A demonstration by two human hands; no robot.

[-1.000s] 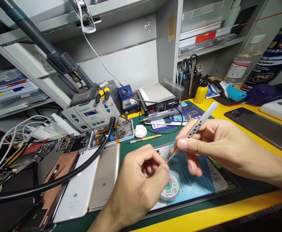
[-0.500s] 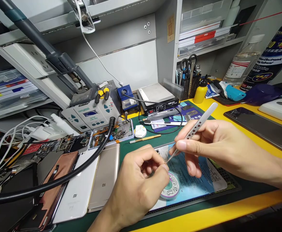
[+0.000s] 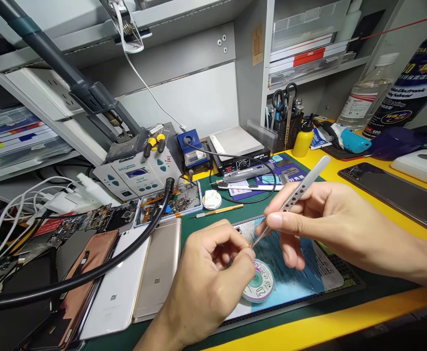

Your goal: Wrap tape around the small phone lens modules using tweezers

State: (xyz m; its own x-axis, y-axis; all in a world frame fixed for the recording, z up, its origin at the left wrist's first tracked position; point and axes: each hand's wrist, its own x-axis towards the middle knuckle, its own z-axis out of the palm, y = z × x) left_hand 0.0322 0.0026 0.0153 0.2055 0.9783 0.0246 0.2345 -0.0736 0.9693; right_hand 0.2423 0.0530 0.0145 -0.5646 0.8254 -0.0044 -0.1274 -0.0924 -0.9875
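Note:
My right hand [image 3: 308,219] grips metal tweezers [image 3: 301,192] with a row of holes, their tips pointing down to the left at my left fingertips. My left hand [image 3: 217,278] pinches a tiny copper-coloured piece [image 3: 250,245] between thumb and forefinger, where the tweezer tips meet it. Partly behind my left thumb, a round spool [image 3: 262,287] with a white and purple label marked 2.0 rests on the blue and white mat [image 3: 294,273].
Several phones, one a white phone [image 3: 116,287], lie at the left under a black hose [image 3: 126,253]. Behind stand a grey soldering station [image 3: 136,173] and a parts tray [image 3: 199,195]. A dark phone [image 3: 392,195] and yellow bottle [image 3: 303,139] are right.
The spool has turned a little, so its label sits at a different angle. Both hands and the tweezers have hardly moved.

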